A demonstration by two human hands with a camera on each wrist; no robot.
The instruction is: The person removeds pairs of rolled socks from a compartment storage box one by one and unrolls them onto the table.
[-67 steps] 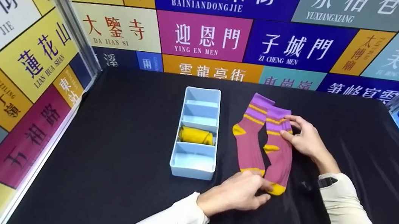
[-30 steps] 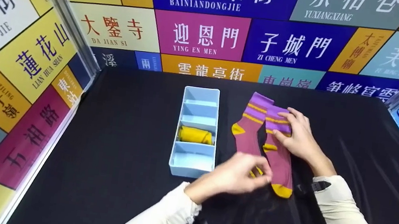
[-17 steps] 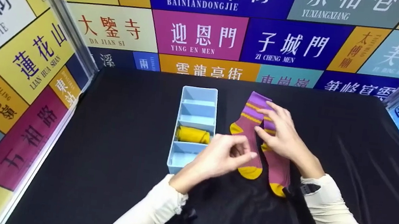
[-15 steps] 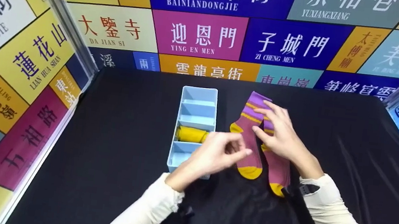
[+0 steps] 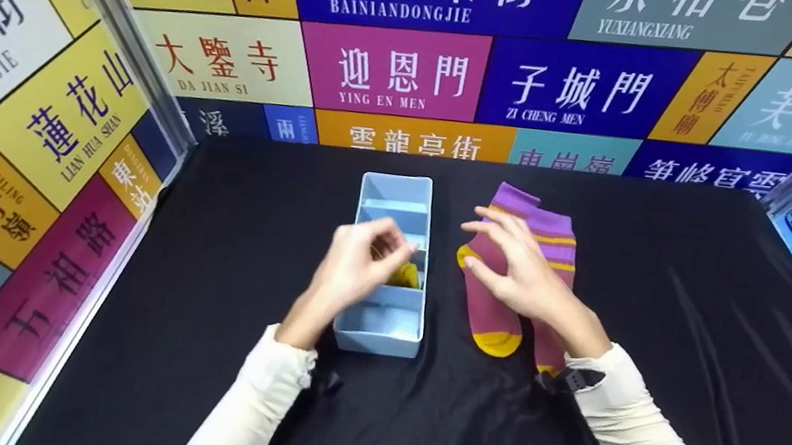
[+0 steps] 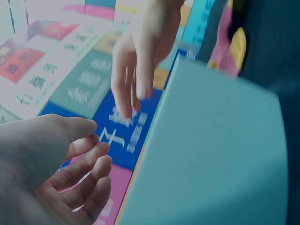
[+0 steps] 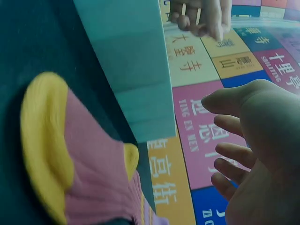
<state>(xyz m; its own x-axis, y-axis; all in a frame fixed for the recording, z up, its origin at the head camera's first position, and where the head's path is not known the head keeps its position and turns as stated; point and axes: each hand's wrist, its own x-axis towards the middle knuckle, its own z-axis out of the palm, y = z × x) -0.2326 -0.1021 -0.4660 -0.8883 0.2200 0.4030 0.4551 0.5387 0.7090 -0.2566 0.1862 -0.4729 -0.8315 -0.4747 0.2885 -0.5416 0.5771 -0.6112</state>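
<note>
My left hand [image 5: 349, 262] hovers over the light blue divided box [image 5: 376, 343], its fingers loosely curled and holding nothing; the left wrist view shows the same hand [image 6: 70, 164] apart from the box wall [image 6: 211, 140]. A rolled yellow cloth item [image 5: 404, 276] lies in one compartment, partly hidden by that hand. Above two pink-and-purple striped socks with yellow heels and toes, my right hand [image 5: 529, 277] is spread and holds nothing. The left sock [image 5: 494, 314] lies flat; the right sock [image 5: 558, 242] is partly covered by my hand and wrist.
A black cloth [image 5: 251, 235] covers the table, wrinkled at the right. Panels with printed Chinese lettering [image 5: 392, 69] stand along the back and both sides. The front compartment of the box [image 5: 382, 308] holds nothing visible.
My left hand has moved from the sock toes leftward to above the box. The right hand has left the right sock's cuff and shifted left. Both socks still lie on the cloth.
</note>
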